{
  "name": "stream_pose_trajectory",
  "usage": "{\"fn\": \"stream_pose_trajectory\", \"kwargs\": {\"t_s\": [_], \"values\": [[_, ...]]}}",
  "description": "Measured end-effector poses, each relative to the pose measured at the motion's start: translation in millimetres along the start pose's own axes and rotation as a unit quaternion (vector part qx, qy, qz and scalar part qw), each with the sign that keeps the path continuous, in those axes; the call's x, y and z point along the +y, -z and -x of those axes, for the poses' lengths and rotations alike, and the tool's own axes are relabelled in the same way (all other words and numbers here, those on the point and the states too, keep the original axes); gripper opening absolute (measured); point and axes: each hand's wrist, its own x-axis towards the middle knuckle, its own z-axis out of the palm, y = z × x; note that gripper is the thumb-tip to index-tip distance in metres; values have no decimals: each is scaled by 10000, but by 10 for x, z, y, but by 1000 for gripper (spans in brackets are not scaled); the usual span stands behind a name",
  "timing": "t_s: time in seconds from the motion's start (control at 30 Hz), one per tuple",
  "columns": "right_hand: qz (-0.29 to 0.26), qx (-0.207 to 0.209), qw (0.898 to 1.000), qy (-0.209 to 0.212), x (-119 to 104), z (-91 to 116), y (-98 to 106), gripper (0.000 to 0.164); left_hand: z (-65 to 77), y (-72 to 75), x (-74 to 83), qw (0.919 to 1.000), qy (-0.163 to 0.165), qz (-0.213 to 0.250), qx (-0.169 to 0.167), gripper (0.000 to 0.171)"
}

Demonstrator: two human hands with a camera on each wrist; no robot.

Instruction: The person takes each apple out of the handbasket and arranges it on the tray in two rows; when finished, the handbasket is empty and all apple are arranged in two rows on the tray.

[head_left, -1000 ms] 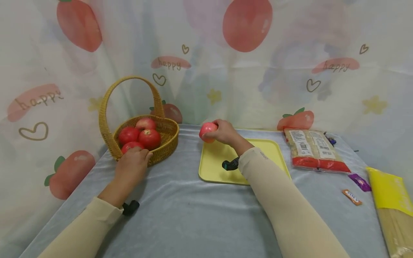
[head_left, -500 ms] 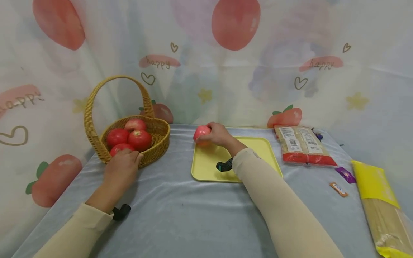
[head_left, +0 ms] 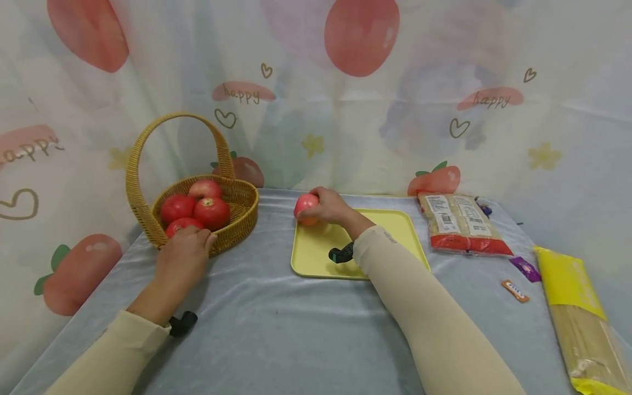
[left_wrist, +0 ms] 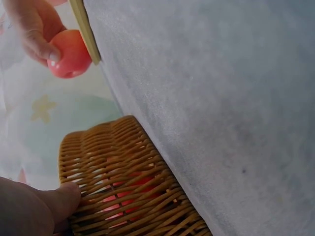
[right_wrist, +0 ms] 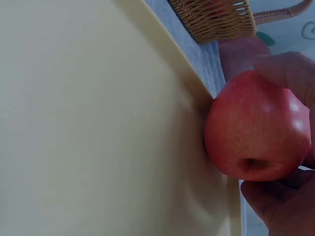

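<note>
In the head view my right hand [head_left: 332, 207] holds a red apple [head_left: 306, 207] at the back left corner of the yellow tray [head_left: 316, 260]. Thumb and fingers curl round the apple's sides, and in the right wrist view the apple [right_wrist: 258, 128] overlaps the tray's raised edge. On the left, my left hand [head_left: 184, 258] grips the front rim of a wicker basket [head_left: 237, 233], its thumb against the woven outside in the left wrist view. Several red fruits [head_left: 212, 213] lie in the basket; the front one is partly hidden by the left hand.
Back right lies a clear bag of pale grain [head_left: 461, 222] with a red end. In front of it are a purple wrapped sweet [head_left: 525, 269] and an orange one [head_left: 515, 291]. A long yellow noodle packet [head_left: 582, 318] lies at the right edge. A printed curtain [head_left: 345, 137] hangs behind.
The head view has swung a little to the right. My right hand has lowered the apple slightly toward the tray's corner. The left hand keeps its grip on the basket rim.
</note>
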Motion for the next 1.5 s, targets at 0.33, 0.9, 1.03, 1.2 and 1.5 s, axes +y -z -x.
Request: {"fn": "stream_pose_trajectory", "kwargs": {"t_s": [0.33,0.9,1.03,1.2,1.5], "values": [[-91,-80,9995,287,-53,-12,-15,89,6,-23,-41,9999,-71,118,84,20],[-317,9,9985,440,-381,-17,105,83,-17,-10,-15,10000,-28,66,0,21],[-291,-120,9979,572,-505,-29,101,85,-19,-3,-6,9999,34,89,-46,20],[-451,-324,9959,707,-688,-53,47,84,-28,-5,-11,9999,18,130,-30,20],[-241,-695,9917,1055,-1077,-162,-149,83,-17,-6,-2,10000,67,70,-6,19]]}}
